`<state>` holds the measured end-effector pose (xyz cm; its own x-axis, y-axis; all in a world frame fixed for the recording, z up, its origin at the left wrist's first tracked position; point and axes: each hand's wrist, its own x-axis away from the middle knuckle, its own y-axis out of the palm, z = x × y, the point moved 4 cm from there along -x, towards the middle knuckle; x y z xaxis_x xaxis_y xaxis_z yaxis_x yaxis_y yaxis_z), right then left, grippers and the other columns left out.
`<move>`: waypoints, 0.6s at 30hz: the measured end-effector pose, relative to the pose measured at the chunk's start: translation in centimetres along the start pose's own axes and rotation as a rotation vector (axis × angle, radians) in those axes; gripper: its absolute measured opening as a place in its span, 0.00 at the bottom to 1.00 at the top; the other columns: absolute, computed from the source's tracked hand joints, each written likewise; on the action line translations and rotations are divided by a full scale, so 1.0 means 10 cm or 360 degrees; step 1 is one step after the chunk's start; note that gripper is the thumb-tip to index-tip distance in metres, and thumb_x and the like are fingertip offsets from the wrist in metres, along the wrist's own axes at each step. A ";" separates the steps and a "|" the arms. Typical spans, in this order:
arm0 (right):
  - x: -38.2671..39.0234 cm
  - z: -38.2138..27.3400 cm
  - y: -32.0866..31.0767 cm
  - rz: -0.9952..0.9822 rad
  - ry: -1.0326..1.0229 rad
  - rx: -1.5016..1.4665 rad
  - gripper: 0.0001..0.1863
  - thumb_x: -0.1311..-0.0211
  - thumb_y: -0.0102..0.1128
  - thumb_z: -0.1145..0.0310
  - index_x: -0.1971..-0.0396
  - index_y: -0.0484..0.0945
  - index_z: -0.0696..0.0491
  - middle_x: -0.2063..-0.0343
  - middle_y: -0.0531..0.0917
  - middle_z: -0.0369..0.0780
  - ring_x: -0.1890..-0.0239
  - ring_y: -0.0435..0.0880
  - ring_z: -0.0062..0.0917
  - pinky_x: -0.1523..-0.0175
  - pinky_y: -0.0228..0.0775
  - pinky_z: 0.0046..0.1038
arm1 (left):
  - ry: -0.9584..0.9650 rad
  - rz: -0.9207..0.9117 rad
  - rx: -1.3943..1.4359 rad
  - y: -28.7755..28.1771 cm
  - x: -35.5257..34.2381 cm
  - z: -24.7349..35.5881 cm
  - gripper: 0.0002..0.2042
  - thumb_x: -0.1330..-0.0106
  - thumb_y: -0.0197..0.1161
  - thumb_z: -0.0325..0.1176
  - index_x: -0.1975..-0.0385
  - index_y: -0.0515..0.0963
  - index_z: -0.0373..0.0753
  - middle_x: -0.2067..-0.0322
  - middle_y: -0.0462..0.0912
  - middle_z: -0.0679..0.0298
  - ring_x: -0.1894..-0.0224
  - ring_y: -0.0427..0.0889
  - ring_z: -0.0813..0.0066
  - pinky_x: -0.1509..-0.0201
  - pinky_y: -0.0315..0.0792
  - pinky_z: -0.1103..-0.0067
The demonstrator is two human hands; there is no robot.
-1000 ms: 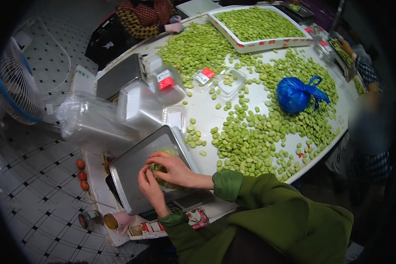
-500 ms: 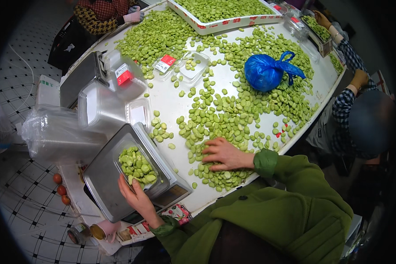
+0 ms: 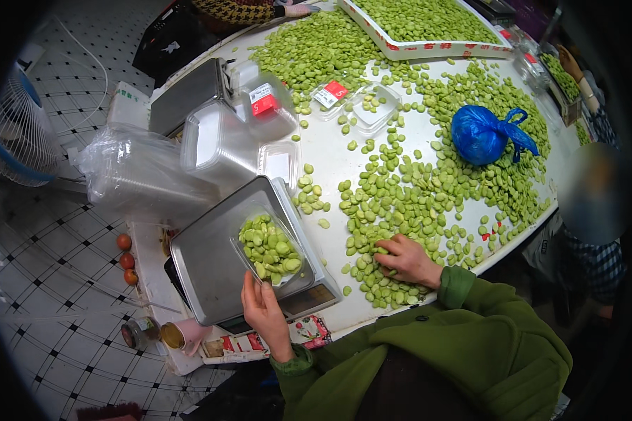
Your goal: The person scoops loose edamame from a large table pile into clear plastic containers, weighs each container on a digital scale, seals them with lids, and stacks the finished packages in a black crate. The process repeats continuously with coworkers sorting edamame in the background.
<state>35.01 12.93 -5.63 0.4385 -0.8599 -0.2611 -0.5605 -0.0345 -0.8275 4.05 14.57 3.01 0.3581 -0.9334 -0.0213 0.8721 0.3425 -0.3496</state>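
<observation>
My left hand (image 3: pixel 265 316) pinches the near edge of a clear plastic tray (image 3: pixel 306 275), thumb over the rim and fingers outside. The tray holds a heap of shelled green broad beans (image 3: pixel 268 247) and rests on the metal pan (image 3: pixel 207 277) of a weighing scale. My right hand (image 3: pixel 406 262) is sunk into loose broad beans (image 3: pixel 383 210) on the white table, with its fingers curled in around some of them. The undersides of those fingers are hidden.
Stacked clear trays (image 3: pixel 214 144) and a wrapped stack (image 3: pixel 137 172) stand left of the beans. A blue knotted bag (image 3: pixel 479 135) sits among the beans; a bean-filled white box (image 3: pixel 446 49) is behind. A pink mug (image 3: pixel 184 335) and jar (image 3: pixel 140 332) stand near left. Co-workers sit opposite and right.
My right hand's fingers, spread over the beans before, are now curled in among them. My left hand stays at the tray's edge. The whole view has shifted, bringing a fan in at left.
</observation>
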 end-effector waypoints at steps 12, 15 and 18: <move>0.10 0.42 -0.16 0.0527 0.1567 -0.1914 0.11 0.37 0.60 0.67 0.56 0.77 0.52 0.59 0.80 0.39 0.66 0.83 0.22 0.66 0.72 0.23 | 0.0432 0.0170 -0.0226 0.03 -0.09 0.11 0.20 0.25 0.49 0.34 0.40 0.69 0.27 0.39 0.70 0.50 0.34 0.67 0.58 0.33 0.62 0.68; 0.04 0.44 -0.15 0.0611 0.1797 -0.2379 0.15 0.36 0.57 0.66 0.50 0.71 0.49 0.65 0.79 0.37 0.68 0.81 0.20 0.77 0.66 0.21 | 0.0439 0.0115 -0.0228 0.04 -0.15 0.09 0.21 0.24 0.44 0.35 0.38 0.68 0.28 0.38 0.69 0.49 0.31 0.63 0.56 0.31 0.59 0.66; -0.19 0.31 -0.20 0.0685 0.1871 -0.2577 0.20 0.35 0.57 0.63 0.45 0.65 0.48 0.65 0.77 0.36 0.67 0.79 0.19 0.76 0.67 0.20 | 0.0414 0.0120 -0.0139 0.09 -0.18 0.03 0.22 0.23 0.41 0.37 0.37 0.66 0.29 0.36 0.68 0.49 0.31 0.63 0.54 0.30 0.57 0.66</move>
<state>37.48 16.19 -5.02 -0.0632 -0.7578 0.6494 -0.7556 0.4614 0.4649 4.26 16.58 3.00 0.3135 -0.9055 -0.2862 0.8100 0.4122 -0.4170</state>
